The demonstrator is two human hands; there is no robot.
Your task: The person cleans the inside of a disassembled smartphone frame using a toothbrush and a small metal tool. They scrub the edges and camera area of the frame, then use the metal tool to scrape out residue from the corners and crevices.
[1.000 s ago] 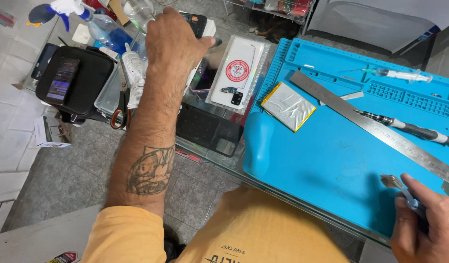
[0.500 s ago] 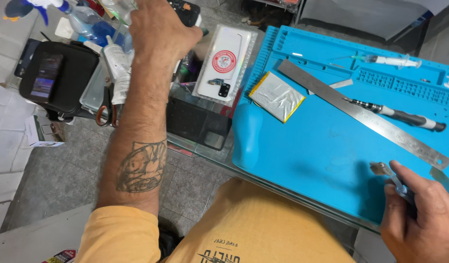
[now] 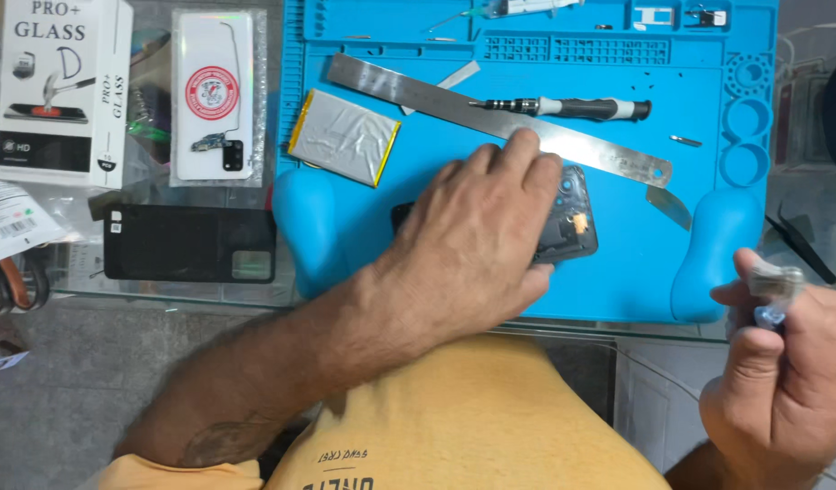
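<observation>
Two hands in view, both busy:
- Left hand [image 3: 477, 231] lies flat, palm down, on a dark opened phone [image 3: 567, 222] sitting mid blue work mat [image 3: 617, 272]; fingers spread over it, pressing rather than gripping.
- Phone's back is off: inner frame and camera area exposed at the right end, the rest hidden under the palm.
- Right hand [image 3: 785, 363] is off the mat at the lower right, pinched around a small clear tool [image 3: 773, 289]; can't tell exactly what it is.
- Likely done: back cover removed. A black cover [image 3: 189, 242] lies on the glass table, left of the mat; a silver battery pack [image 3: 343, 138] lies loose on the mat.
- Likely left: internal work and reassembly; nothing is closed up yet.
- Steel ruler [image 3: 490, 118] and precision screwdriver [image 3: 572, 108] sit just beyond the phone, untouched.
</observation>
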